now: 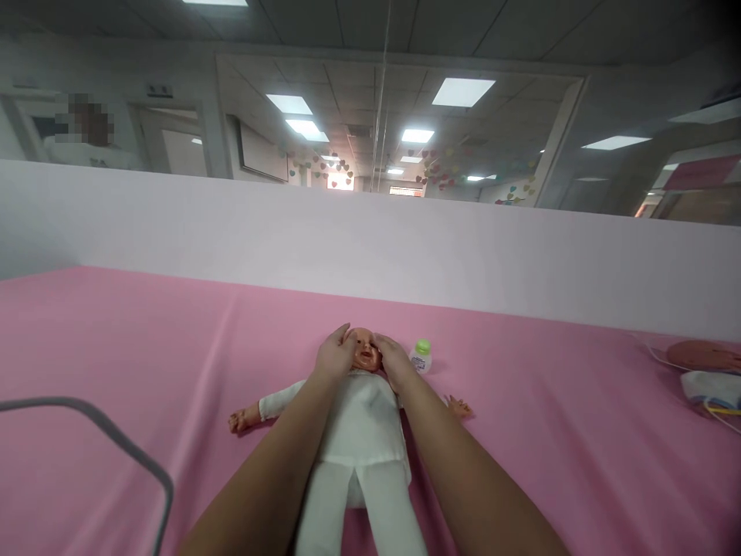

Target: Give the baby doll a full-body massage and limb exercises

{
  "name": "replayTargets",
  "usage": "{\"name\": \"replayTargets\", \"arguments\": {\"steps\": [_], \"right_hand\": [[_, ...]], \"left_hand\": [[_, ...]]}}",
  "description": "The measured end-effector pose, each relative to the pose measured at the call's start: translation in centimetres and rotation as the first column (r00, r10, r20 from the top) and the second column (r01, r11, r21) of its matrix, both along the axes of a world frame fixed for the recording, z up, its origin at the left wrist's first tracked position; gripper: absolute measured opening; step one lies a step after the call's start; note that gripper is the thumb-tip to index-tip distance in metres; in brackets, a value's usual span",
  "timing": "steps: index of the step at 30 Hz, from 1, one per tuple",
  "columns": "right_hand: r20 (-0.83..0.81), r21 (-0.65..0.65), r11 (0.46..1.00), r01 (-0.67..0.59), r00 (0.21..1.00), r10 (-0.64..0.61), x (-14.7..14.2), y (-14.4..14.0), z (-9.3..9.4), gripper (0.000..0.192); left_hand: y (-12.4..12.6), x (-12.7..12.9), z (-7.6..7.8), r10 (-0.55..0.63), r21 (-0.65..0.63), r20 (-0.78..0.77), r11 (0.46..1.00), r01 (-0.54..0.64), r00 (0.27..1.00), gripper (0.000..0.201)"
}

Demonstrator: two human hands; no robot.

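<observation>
two bare forearms reach forward from the bottom edge of the view over a doll [359, 432] that lies on its back on the pink sheet [144, 355] covering the worktop, legs toward the camera and head away. the doll wears a white suit; its arms are spread out to both sides, with the small hands bare on the sheet. a grey tube [124, 444] curves across the lower left corner, near the camera. farther out, the left hand [334, 357] is cupped against the left side of the doll's head [364, 349], fingers laid over the forehead, and the right hand [394, 361] is cupped against the other side, fingers resting by the cheek; both hands lie open on the head, pressing or cradling it rather than clenched around it. the doll's mouth shows open between them. just beside the right hand, past the doll's shoulder, stands a small white bottle [421, 357] with a green cap, upright on the sheet. well apart at the right edge lie a pinkish object [703, 355] and a white bundle [712, 386] with thin cords. behind the worktop runs a pale partition wall [370, 247], and beyond it a ceiling with lit panels [463, 91] and hanging heart decorations.
</observation>
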State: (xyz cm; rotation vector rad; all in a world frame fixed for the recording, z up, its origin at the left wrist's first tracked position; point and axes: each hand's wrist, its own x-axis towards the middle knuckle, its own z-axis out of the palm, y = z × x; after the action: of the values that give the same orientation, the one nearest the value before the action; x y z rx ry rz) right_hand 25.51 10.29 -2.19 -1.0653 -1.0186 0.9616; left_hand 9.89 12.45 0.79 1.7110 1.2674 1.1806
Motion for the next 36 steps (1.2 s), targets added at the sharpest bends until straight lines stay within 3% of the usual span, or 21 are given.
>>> {"name": "replayTargets", "arguments": {"steps": [5,9,18,23,30,36], "right_hand": [[-0.085,0.026,1.000,0.015,0.996,-0.013,-0.1,0.9,-0.8,0.060],[-0.107,0.035,0.999,0.040,0.994,-0.036,-0.3,1.3,-0.8,0.056],[-0.177,-0.004,0.994,0.105,0.979,-0.104,-0.5,1.9,-1.1,0.047],[-0.212,-0.014,0.998,0.062,0.975,-0.063,0.2,1.4,-1.2,0.041],[-0.249,-0.004,1.000,-0.014,0.968,0.012,0.3,0.2,-0.5,0.050],[-0.203,0.018,0.999,-0.032,0.979,0.035,-0.1,-0.1,-0.1,0.061]], "left_hand": [[1.3,0.1,-1.4,0.009,-0.117,0.109,0.993,0.004,0.994,0.059],[1.9,0.4,-1.8,0.028,-0.215,0.253,0.976,0.028,0.967,0.057],[2.4,1.3,-2.3,0.058,-0.254,0.429,0.965,0.059,0.902,0.048],[2.8,0.9,-2.8,0.037,-0.231,0.471,0.969,0.083,0.881,0.037],[2.0,0.6,-2.6,-0.014,-0.226,0.480,0.964,0.139,0.877,0.045],[1.2,0.4,-1.7,-0.007,-0.227,0.412,0.968,0.110,0.911,0.051]]}}
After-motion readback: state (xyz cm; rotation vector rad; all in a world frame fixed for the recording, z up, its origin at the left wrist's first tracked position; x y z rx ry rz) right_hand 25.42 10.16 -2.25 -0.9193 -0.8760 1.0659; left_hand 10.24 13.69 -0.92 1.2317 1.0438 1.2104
